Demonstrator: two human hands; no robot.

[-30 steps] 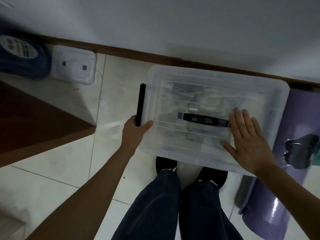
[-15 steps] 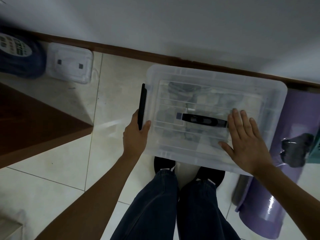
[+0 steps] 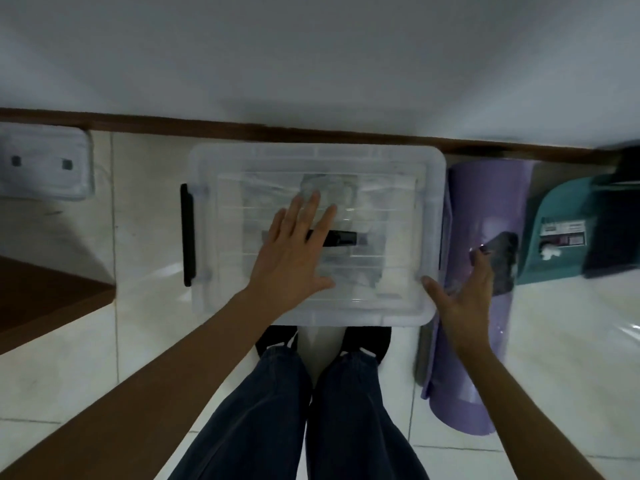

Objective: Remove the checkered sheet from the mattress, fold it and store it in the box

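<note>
the hands have swapped jobs over the last second. the left hand [image 3: 294, 251], which was down at the black side latch [image 3: 187, 233] at the box's 9 o'clock edge, now lies flat on the middle of the lid, fingers straight and spread toward 12 o'clock, the palm covering one end of the black top handle [image 3: 341, 238]. the right hand [image 3: 464, 296], which had been pressing the lid, has come off it to the 4 o'clock corner. it is wide and relaxed, thumb touching the lid's edge, fingers reaching up along the 3 o'clock side between the box [image 3: 429, 174] and the purple rolled mat [image 3: 485, 375] just beside it. it holds nothing i can see.

the latch at 9 o'clock looks folded up against the lid, so that side is probably clipped. my guess is the right hand is after the matching latch at 3 o'clock, though that latch is mostly hidden.

the checkered sheet [image 3: 322, 188] is already inside, a grey folded shape blurred through the translucent lid. the box sits on the floor against the wall, at the person's feet. storing looks nearly done; only the closing is left.
</note>
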